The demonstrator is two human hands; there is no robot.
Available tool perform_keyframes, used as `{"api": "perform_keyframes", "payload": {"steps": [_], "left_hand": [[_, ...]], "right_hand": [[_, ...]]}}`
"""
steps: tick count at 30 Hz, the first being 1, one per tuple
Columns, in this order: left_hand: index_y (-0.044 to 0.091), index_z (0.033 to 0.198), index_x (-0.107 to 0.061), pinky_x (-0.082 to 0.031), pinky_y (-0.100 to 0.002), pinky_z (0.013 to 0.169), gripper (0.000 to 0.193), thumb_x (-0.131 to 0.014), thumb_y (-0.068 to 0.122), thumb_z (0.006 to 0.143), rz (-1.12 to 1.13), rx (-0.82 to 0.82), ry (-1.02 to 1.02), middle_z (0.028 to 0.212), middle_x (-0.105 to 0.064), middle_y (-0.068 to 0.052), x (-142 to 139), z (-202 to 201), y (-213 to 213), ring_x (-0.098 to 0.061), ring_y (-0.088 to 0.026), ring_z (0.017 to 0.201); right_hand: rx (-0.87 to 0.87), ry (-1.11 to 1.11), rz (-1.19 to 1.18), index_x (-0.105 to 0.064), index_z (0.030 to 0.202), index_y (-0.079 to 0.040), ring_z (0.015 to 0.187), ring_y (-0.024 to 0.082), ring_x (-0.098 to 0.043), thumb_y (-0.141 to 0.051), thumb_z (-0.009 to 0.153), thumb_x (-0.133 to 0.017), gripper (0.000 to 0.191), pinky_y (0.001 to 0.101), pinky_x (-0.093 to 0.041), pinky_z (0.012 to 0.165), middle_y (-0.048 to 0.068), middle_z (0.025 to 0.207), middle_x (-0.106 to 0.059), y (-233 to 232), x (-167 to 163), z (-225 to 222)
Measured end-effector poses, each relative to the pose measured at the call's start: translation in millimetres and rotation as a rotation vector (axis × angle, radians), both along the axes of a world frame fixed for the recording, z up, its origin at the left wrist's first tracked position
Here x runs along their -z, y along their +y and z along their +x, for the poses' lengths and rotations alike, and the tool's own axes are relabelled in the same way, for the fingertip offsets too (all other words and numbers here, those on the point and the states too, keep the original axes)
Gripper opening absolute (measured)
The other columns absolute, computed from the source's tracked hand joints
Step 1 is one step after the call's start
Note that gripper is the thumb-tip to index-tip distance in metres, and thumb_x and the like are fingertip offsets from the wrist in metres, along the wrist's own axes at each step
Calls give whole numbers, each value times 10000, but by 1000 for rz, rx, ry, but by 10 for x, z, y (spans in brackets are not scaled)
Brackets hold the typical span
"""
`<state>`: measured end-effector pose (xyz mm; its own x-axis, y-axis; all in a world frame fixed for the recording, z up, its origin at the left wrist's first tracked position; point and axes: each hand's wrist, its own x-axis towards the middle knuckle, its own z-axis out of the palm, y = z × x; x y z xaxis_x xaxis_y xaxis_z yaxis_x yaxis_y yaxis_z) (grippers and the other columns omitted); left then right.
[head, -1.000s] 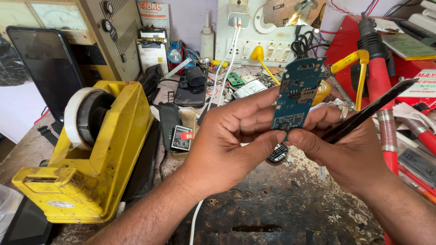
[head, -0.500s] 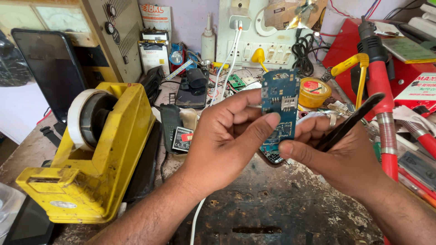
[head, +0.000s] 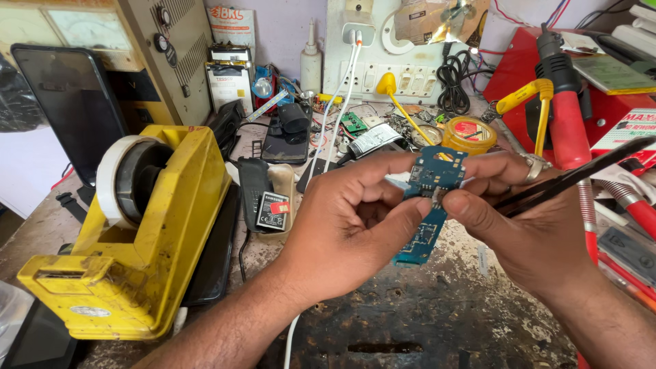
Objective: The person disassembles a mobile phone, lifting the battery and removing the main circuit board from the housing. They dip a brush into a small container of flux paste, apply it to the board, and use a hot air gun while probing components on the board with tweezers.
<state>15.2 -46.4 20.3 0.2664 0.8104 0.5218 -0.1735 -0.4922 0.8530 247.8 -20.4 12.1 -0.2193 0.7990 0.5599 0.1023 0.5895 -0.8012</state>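
both hands pinch a blue circuit board over a cluttered, worn workbench point(head: 424, 328).

a big yellow tape dispenser point(head: 137, 232) fills the left, a dark phone point(head: 72, 109) leaning behind it. the left hand point(head: 348, 225) and right hand point(head: 529, 225) close on the circuit board point(head: 430, 198) at centre; black tweezers point(head: 574, 179) lie tucked in the right. a small battery point(head: 272, 210) sits leftward.
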Motion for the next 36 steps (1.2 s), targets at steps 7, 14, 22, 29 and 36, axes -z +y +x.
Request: {"api": "perform_keyframes", "payload": {"steps": [7,14,22,29,36], "left_hand": [[32,1452,-590,-495,-184,604,479,-713,29,989,39,34,28,805,-676,34,-8,-58,-14,-573,25,704],[35,1435,-577,-485,-184,564,492,-717,44,964,12,-5,45,788,-691,39,-34,-48,-8,-568,25,666],[30,1458,-583,-478,-184,581,523,-718,41,953,-25,13,76,777,-678,46,-41,-34,-7,-558,23,684],[30,1502,-539,-483,-184,615,566,-721,64,967,-24,62,69,806,-685,30,6,-60,33,-569,12,712],[30,1471,-522,-630,-225,717,577,-754,81,945,44,15,146,1076,-768,-63,3,-41,28,-702,-31,881]], "right_hand": [[-72,-5,2,-652,1190,3,816,60,-621,-162,945,-759,315,211,-491,671,37,937,-702,-30,-40,8],[-149,226,-134,-671,1233,2,593,64,-507,-110,998,-694,262,218,-378,502,65,849,-684,-20,-23,-20],[-51,233,-99,-693,1167,22,534,73,-487,-12,985,-674,186,221,-364,458,108,839,-691,-58,-97,-60],[-49,238,-103,-694,1147,23,523,71,-492,-3,985,-671,166,216,-363,450,113,826,-696,-65,-128,-82],[45,87,-93,-701,1112,2,507,61,-492,-49,962,-687,159,216,-380,434,86,809,-713,-68,-133,-111]]}}
